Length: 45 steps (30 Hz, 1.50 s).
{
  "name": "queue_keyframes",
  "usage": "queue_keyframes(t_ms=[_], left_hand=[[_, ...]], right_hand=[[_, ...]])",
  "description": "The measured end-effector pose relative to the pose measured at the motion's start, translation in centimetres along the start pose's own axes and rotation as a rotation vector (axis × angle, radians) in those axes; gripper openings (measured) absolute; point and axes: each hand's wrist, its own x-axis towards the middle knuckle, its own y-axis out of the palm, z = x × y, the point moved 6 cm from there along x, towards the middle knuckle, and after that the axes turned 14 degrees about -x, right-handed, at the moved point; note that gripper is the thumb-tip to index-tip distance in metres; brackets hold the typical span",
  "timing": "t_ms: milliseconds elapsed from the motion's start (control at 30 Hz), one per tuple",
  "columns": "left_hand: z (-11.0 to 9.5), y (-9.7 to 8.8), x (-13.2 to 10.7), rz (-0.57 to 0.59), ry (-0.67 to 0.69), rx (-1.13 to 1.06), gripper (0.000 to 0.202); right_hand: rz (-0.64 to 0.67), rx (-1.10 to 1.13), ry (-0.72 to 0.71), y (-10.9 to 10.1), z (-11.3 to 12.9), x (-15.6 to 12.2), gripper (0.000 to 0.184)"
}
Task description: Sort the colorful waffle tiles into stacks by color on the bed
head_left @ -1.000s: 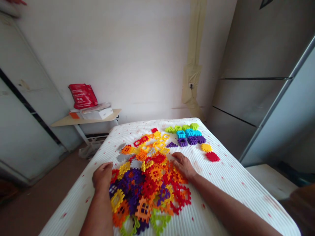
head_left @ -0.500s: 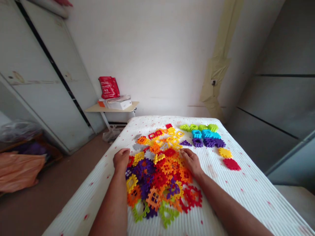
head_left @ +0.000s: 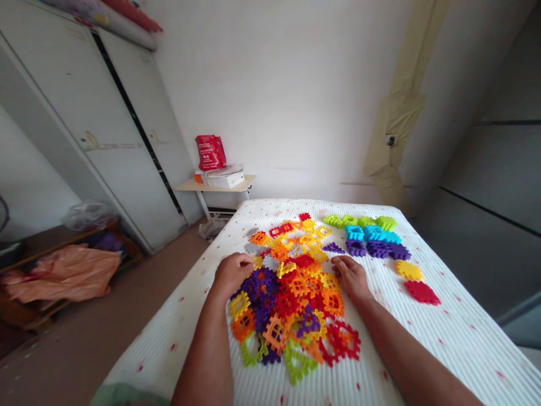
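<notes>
A heap of flat plastic interlocking building pieces (head_left: 291, 301) in red, orange, yellow, purple, green and grey lies between my forearms. At its left edge is my left hand (head_left: 232, 274), fingers curled with the tips beside a yellow piece (head_left: 257, 262); what they pinch, if anything, is hidden. My right hand (head_left: 353, 277) rests at the heap's right edge, fingers bent together near a grey piece (head_left: 327, 266). Whether it grips that piece is not clear. Beyond it stand sorted stacks: green pieces (head_left: 367, 223), blue pieces (head_left: 372, 233) and purple pieces (head_left: 378, 249).
The pieces lie on a bed with a white ribbed cover (head_left: 190, 332). Right of the heap are a yellow piece (head_left: 409, 270) and a red piece (head_left: 422, 292). Behind stands a small table (head_left: 190, 185) holding a red bag (head_left: 211, 152). Wardrobe doors (head_left: 127, 152) flank the left.
The view has swung left. My left hand has moved right, in over the heap's edge, covering pieces there. My right hand has shifted slightly outward from the heap.
</notes>
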Motion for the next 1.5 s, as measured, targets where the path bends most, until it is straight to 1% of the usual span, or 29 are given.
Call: queue_keyframes(t_ms=[100, 200, 300, 367, 500, 567, 700, 833, 967, 1133, 1367, 1500], left_hand=[[0.1, -0.2, -1.2, 0.028, 0.005, 0.002, 0.018], [0.4, -0.3, -1.7, 0.052, -0.003, 0.05, 0.024], [0.4, 0.4, -1.7, 0.087, -0.011, 0.167, 0.029], [-0.1, 1.1, -1.7, 0.095, -0.005, 0.256, 0.03], [-1.6, 2.4, -1.9, 0.055, 0.041, 0.414, 0.024], [-2.1, 2.7, -2.0, 0.018, 0.039, 0.487, 0.027], [-2.5, 3.2, -2.1, -0.01, 0.004, 0.571, 0.03], [-2.8, 3.7, -2.0, -0.03, 0.029, 0.592, 0.027], [-2.7, 4.1, -1.9, -0.036, 0.044, 0.54, 0.022], [-2.2, 3.6, -1.4, -0.138, 0.059, 0.332, 0.014], [-1.4, 3.4, -0.8, -0.205, 0.112, 0.07, 0.018], [-1.7, 3.6, -1.1, -0.216, 0.154, -0.061, 0.021]], right_hand=[[-0.019, 0.024, 0.001, -0.2, 0.0, 0.0, 0.038], [-0.027, 0.031, 0.0, -0.3, 0.0, 0.1, 0.039], [-0.031, 0.041, -0.002, -0.3, 0.1, 0.1, 0.039], [-0.037, 0.046, -0.001, -0.3, 0.3, 0.0, 0.039], [-0.044, 0.043, 0.012, -0.4, 0.6, -0.1, 0.039], [-0.035, 0.057, 0.014, -0.4, 0.6, -0.1, 0.037], [-0.01, 0.081, 0.016, -0.2, 0.4, 0.0, 0.034], [0.0, 0.082, 0.013, 0.0, 0.1, 0.1, 0.031], [0.01, 0.052, 0.023, 0.1, -0.1, 0.1, 0.033], [0.004, 0.022, -0.01, 0.1, -0.1, 0.2, 0.034], [-0.012, -0.016, -0.008, 0.1, -0.2, 0.3, 0.034], [-0.015, -0.023, -0.033, 0.3, -0.4, 0.4, 0.032]])
